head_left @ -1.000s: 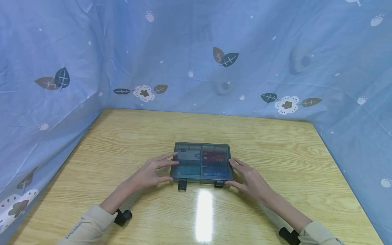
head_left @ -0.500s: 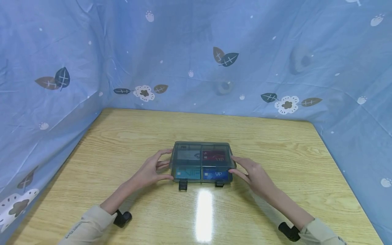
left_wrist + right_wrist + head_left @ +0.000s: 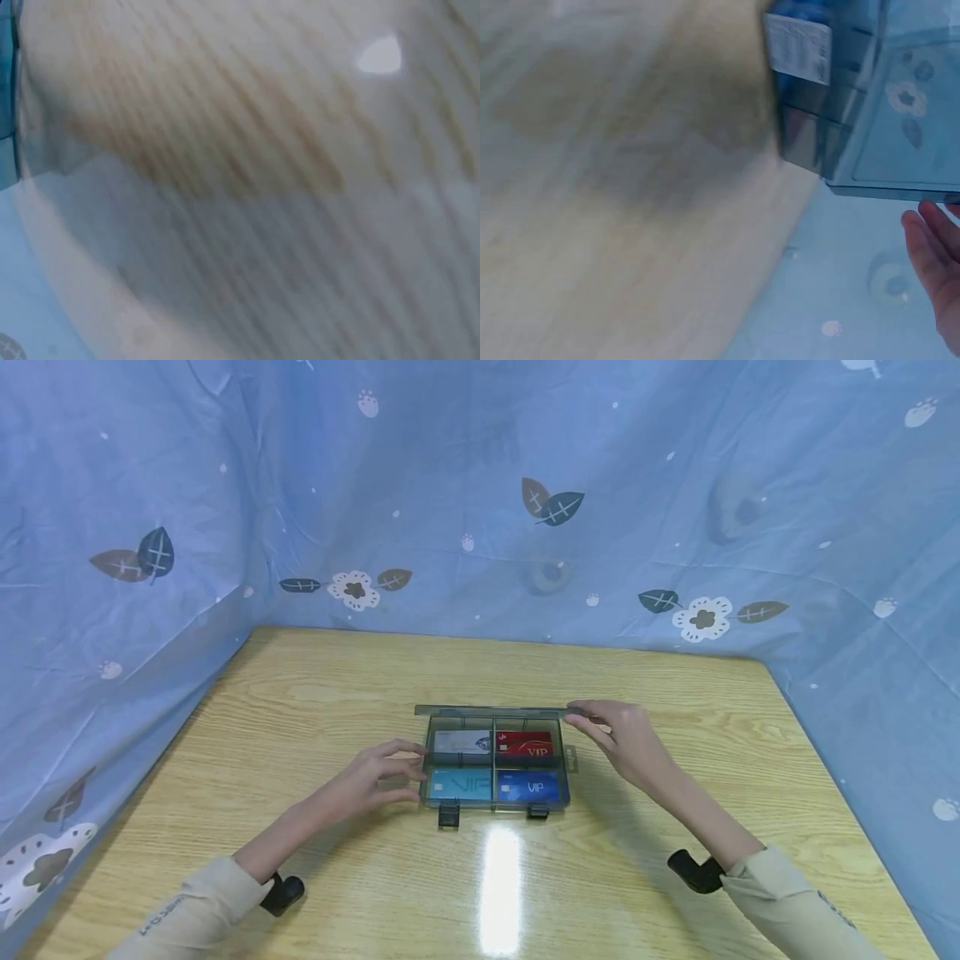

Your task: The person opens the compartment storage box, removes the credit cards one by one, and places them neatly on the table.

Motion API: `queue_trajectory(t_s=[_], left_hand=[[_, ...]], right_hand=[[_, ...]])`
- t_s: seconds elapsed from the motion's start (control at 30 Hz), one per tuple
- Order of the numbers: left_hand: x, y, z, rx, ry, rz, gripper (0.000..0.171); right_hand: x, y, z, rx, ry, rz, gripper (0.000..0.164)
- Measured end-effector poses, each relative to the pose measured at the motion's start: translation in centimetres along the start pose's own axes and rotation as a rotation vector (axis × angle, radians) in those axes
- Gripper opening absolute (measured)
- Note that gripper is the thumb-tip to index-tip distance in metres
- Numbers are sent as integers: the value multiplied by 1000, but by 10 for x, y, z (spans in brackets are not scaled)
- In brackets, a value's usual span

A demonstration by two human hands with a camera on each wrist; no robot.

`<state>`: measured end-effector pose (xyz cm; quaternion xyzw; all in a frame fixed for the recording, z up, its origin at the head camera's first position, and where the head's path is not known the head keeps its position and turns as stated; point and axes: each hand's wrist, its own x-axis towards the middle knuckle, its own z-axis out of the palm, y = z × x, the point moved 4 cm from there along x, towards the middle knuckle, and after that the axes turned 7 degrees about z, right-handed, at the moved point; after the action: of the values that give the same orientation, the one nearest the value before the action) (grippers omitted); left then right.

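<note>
Above grained wood (image 3: pixel 322 685), the right grip (image 3: pixel 628 742) pinches a translucent lid (image 3: pixel 889 154), left grip (image 3: pixel 371 782) spread.

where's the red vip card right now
In the head view, the red VIP card lies at the far right inside the open box, right of the white card, beyond the dark blue card.

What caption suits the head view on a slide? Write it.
Right hand holding the lid up, left hand at the side of the box, four cards inside.

I see the left hand (image 3: pixel 380 774) loosely spread, left of centre. Higher, right of centre, the right hand (image 3: pixel 632 742) pinches.
</note>
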<state>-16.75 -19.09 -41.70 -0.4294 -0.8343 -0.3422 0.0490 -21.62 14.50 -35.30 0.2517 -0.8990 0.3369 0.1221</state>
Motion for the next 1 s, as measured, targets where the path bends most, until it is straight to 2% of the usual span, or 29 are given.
queue_trajectory(t_s=[0.1, 0.2, 0.33, 0.53, 0.7, 0.83, 0.9, 1.0], left_hand=[[1, 1, 3, 10, -11, 30, 18], [2, 3, 5, -13, -14, 45, 16], [3, 3, 5, -33, -13, 28, 15], [1, 3, 5, -29, 2, -15, 15], [1, 4, 5, -36, 14, -3, 14], [2, 4, 5, -29, 16, 17, 13], [2, 4, 5, -21, 12, 27, 12], [3, 4, 5, -16, 2, 34, 11]], right_hand=[[11, 2, -1, 42, 15, 41, 22], [22, 5, 0, 60, 17, 104, 27], [38, 8, 1, 47, 27, 154, 35], [62, 14, 7, 56, 47, 176, 45], [70, 24, 18, 168, 16, 223, 38], [72, 35, 30, 183, -15, 231, 26], [72, 40, 35, 152, -13, 198, 42], [71, 46, 41, 128, -19, 120, 79]])
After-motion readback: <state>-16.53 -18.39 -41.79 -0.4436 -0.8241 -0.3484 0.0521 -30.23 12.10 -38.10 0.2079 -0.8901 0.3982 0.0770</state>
